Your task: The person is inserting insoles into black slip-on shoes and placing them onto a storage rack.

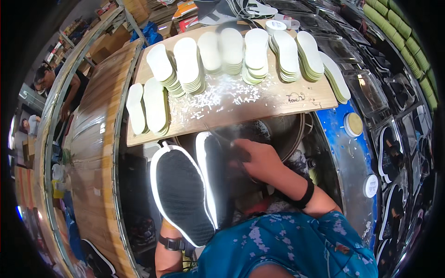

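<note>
Two black-soled shoes with white edging are held up side by side in front of my body. The left shoe (181, 190) shows its ribbed sole, with a white loop at its top end. Beside it, the other shoe (207, 176) is turned on edge, its dark side blurred. My left hand (169, 224) is behind the left shoe and supports it; its fingers are hidden. My right hand (257, 157) is closed beside the second shoe, its fingertips blurred against something dark that I cannot make out. Beyond both shoes, stacks of white insoles (187, 60) line a wooden board (278, 99).
White scraps (204, 98) litter the board. A round metal basin (296, 139) lies under its near edge. On the right, a blue bench (340, 153) carries round tins (353, 124) beside shoes in clear boxes (371, 92). At left stands a wrapped panel (95, 139); another person (69, 88) is beyond.
</note>
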Demonstrator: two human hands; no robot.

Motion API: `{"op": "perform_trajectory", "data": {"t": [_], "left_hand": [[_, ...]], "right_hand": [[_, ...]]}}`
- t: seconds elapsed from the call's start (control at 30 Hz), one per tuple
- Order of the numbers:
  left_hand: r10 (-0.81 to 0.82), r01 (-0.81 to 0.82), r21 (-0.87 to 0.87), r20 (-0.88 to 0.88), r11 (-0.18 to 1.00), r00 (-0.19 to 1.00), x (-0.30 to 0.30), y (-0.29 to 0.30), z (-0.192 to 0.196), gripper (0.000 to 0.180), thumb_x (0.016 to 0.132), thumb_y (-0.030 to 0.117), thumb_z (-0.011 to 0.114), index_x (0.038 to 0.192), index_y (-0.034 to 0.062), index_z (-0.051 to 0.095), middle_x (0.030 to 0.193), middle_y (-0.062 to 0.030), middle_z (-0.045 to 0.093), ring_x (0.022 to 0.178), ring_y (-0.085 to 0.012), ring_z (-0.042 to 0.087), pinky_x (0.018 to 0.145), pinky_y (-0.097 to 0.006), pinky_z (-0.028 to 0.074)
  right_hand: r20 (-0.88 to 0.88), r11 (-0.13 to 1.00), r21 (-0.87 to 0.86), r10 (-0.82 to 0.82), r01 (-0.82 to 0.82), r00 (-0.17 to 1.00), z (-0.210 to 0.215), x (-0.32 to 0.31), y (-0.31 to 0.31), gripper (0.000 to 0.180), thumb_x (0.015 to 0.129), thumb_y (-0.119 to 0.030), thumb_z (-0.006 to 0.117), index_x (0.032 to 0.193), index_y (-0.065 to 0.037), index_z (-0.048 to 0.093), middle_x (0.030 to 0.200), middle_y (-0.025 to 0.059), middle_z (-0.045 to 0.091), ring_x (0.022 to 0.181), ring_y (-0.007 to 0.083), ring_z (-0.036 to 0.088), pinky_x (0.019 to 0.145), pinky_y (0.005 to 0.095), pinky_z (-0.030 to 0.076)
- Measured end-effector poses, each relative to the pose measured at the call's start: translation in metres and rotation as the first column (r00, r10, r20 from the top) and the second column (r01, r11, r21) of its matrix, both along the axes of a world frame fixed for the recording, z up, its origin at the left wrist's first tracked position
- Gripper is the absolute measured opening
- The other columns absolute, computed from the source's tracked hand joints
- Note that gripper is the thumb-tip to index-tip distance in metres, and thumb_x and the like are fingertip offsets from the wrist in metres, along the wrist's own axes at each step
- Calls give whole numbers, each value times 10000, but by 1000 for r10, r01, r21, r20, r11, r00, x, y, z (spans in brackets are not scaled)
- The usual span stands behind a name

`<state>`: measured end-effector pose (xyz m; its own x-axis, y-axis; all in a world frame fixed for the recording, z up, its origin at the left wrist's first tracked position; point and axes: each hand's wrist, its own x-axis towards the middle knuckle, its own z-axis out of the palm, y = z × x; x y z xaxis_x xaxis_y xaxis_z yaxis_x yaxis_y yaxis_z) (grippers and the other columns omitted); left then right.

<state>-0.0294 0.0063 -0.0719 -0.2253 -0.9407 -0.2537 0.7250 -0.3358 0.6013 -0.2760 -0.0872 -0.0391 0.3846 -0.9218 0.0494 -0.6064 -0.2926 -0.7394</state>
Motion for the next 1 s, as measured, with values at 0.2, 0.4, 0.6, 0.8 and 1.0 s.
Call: {"op": "perform_trajectory", "data": {"t": [0.2, 0.4, 0.6, 0.8, 1.0], "left_hand": [[-139, 188, -126, 324, 974, 936, -16, -16, 13, 403, 929, 188, 389, 1302, 40, 348, 1265, -101, 449, 1114, -185, 468, 956, -306, 391], [-306, 276, -241, -94, 930, 947, -62, -31, 60, 430, 901, 160, 445, 1307, 59, 345, 1304, -101, 416, 1140, -202, 455, 974, -342, 377], [-252, 241, -172, -48, 955, 967, -49, -19, 39, 443, 890, 206, 462, 1291, 49, 362, 1277, -108, 438, 1123, -203, 466, 965, -341, 385], [-103, 102, -136, -4, 985, 995, -64, -45, 29, 462, 878, 252, 479, 1275, 39, 380, 1249, -114, 460, 1105, -204, 477, 956, -339, 392], [-65, 66, -79, 25, 995, 998, -66, -57, 10, 487, 867, 298, 497, 1259, 29, 397, 1222, -121, 482, 1088, -205, 488, 947, -337, 399]], "right_hand": [[80, 974, -217, 92, -72, 993, 31, -8, 15, 541, 687, -388, 670, 1129, -132, 493, 849, 107, 568, 799, 319, 563, 672, 395, 455], [-55, 972, -233, -1, -12, 998, 16, -22, 17, 507, 696, -381, 665, 1103, -133, 493, 783, 99, 559, 712, 326, 569, 601, 408, 462], [89, 968, 44, -248, 245, 965, 5, -63, 8, 428, 677, -198, 719, 1050, -59, 562, 902, 147, 616, 777, 264, 616, 670, 322, 478], [-385, 546, -95, -791, 832, 475, -44, -227, 51, 451, 716, -236, 657, 1120, -85, 526, 893, 228, 613, 863, 370, 593, 755, 416, 453], [-630, 435, -178, -740, 883, 237, -90, -334, 109, 415, 726, -235, 615, 1097, -68, 534, 943, 220, 609, 913, 376, 573, 780, 445, 443]]}}
